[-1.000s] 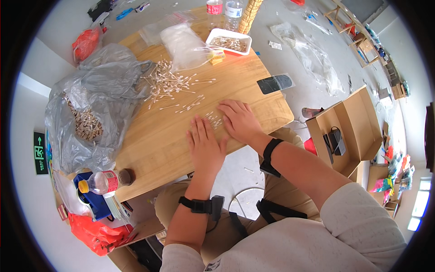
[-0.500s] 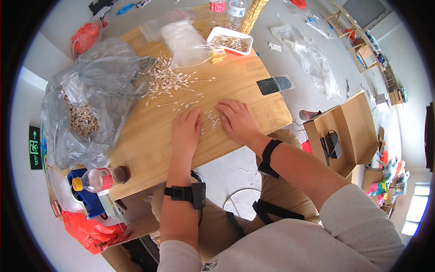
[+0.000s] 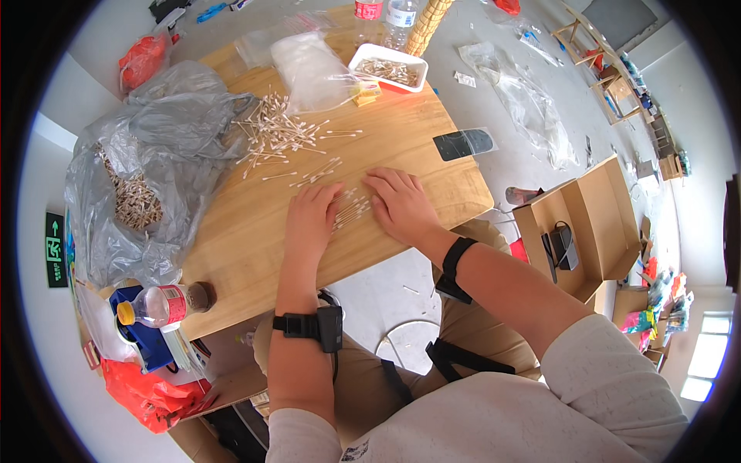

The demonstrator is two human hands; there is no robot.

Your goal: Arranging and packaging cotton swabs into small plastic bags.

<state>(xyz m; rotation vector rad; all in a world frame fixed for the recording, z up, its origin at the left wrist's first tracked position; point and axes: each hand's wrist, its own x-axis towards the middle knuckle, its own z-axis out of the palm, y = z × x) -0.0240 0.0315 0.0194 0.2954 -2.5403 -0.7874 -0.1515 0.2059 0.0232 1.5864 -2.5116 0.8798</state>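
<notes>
On the wooden table, a small loose row of cotton swabs (image 3: 352, 213) lies between my two hands, roughly side by side. My left hand (image 3: 311, 216) rests along their left side, fingers stretched forward and thumb near the swabs. Opposite it, my right hand (image 3: 403, 207) lies palm down with its fingers apart, its thumb close to the right ends. Neither hand grips anything. Just beyond are a few stray swabs (image 3: 318, 171). Farther off to the left spreads a big heap of cotton swabs (image 3: 278, 127).
A grey plastic bag (image 3: 174, 116) holding more swabs covers the table's left side. At the back are a clear bag (image 3: 312, 73), a white tray (image 3: 421, 75) of swabs and bottles (image 3: 400, 19). A dark phone-shaped piece (image 3: 463, 144) lies at the right edge; a bottle (image 3: 162, 305) lies front left.
My hands stay around the small row of swabs, with only slight finger movement. The whole view has shifted a little; the heap and the bags look unchanged.
</notes>
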